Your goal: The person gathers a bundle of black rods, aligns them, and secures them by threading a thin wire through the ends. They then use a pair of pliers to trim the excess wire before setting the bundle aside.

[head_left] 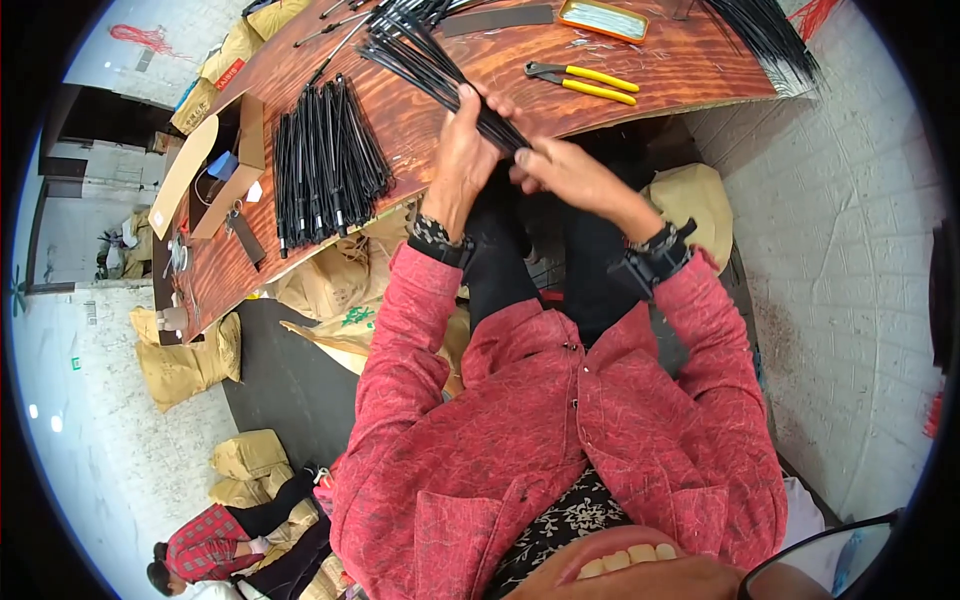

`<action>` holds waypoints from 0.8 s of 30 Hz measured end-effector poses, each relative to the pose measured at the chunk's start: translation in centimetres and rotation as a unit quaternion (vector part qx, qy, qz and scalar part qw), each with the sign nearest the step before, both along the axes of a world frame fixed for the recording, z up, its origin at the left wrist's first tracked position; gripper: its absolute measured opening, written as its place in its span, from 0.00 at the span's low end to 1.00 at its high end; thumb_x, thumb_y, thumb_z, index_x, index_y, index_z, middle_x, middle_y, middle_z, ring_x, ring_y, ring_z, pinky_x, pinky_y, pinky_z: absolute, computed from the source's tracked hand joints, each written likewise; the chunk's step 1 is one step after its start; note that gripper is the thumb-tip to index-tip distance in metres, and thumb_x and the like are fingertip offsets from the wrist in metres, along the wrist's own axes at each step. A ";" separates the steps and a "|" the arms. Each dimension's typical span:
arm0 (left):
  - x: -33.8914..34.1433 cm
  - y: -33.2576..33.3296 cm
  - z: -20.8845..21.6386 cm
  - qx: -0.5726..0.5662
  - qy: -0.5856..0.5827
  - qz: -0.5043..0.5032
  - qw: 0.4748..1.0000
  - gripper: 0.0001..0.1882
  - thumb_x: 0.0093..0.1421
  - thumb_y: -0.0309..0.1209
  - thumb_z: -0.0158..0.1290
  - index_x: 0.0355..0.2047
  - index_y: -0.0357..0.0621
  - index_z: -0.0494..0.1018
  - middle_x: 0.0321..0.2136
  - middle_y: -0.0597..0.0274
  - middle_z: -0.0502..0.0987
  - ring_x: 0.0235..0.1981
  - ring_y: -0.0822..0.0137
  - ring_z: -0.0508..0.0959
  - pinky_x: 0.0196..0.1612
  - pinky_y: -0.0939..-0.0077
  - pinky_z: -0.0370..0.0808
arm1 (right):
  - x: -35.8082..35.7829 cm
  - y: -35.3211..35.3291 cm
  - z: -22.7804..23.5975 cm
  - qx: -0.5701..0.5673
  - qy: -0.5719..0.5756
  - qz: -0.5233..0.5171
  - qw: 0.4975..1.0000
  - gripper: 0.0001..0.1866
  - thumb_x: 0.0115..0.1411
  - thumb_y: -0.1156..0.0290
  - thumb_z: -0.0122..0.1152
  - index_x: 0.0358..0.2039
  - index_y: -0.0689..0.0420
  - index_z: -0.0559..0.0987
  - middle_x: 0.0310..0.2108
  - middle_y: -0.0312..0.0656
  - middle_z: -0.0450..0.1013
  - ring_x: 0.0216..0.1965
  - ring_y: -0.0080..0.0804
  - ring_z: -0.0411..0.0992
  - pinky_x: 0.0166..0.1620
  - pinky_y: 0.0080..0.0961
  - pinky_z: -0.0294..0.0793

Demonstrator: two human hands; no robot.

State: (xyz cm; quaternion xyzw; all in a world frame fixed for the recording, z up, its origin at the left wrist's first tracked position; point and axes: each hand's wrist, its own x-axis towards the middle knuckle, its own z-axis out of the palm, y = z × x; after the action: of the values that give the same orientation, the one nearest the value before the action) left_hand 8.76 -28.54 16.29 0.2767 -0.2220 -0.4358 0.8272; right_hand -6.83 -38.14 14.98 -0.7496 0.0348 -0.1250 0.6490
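**A:** Both hands are on the bundle of thin black rods, yes?

**B:** Yes. The left hand is wrapped shut around the bundle near its lower end, and the right hand is pinched closed on the very tips just below it. The bundle slants up and away to the left, its far end fanning out over the reddish-brown wooden bench.

**A:** How would you judge the step is best done?

**B:** It looks like gathering and evening the rods. I'd keep the left grip firm but not crushing, so single rods can slide, and let the right fingers tap or draw the ends level. The spread at the far end suggests the bundle is loose there, so a slack hold could let rods slip out.

**A:** Anything nearby to mind?

**B:** A flat pile of similar black rods lies on the bench to the left, well apart from the hands. Yellow-handled pliers lie to the right of the held bundle, near it, and an open brown cardboard box sits further left. Swinging the long end sideways might brush them.
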 end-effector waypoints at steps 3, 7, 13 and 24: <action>-2.1 1.2 -2.1 0.034 0.015 -0.025 0.999 0.13 0.74 0.43 0.47 0.41 0.47 0.67 0.30 0.65 0.68 0.35 0.63 0.72 0.51 0.56 0.77 | -2.5 2.4 -2.1 0.080 0.098 -0.001 0.992 0.19 0.74 0.58 0.46 0.43 0.63 0.75 0.27 0.33 0.71 0.28 0.20 0.69 0.34 0.21 0.71; -3.8 3.7 -3.2 0.109 0.086 -0.061 0.988 0.16 0.74 0.45 0.46 0.46 0.44 0.68 0.34 0.61 0.71 0.39 0.60 0.74 0.52 0.56 0.77 | -4.6 4.6 -3.1 0.168 0.129 -0.007 0.977 0.18 0.75 0.58 0.46 0.39 0.60 0.74 0.23 0.29 0.66 0.23 0.18 0.63 0.28 0.20 0.67; -4.8 5.7 -2.9 0.197 0.044 -0.194 0.960 0.26 0.74 0.45 0.45 0.62 0.38 0.65 0.52 0.49 0.77 0.55 0.52 0.76 0.53 0.52 0.76 | -5.6 5.3 -4.3 0.357 0.173 -0.023 0.918 0.17 0.75 0.56 0.45 0.40 0.57 0.72 0.22 0.27 0.62 0.21 0.17 0.60 0.28 0.19 0.66; -5.1 6.4 -5.5 0.180 0.024 -0.133 0.974 0.26 0.74 0.39 0.46 0.65 0.35 0.62 0.51 0.52 0.78 0.55 0.51 0.78 0.59 0.53 0.76 | -6.1 6.3 -2.2 0.419 0.193 -0.047 0.886 0.21 0.76 0.51 0.45 0.40 0.57 0.74 0.23 0.27 0.64 0.23 0.18 0.64 0.30 0.19 0.71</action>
State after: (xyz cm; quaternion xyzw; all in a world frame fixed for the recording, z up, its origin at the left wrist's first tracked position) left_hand 3.64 -22.09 10.81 0.3786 -0.1544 -0.5816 0.7032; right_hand -12.93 -31.85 12.75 -0.4145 0.2442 0.0178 0.8765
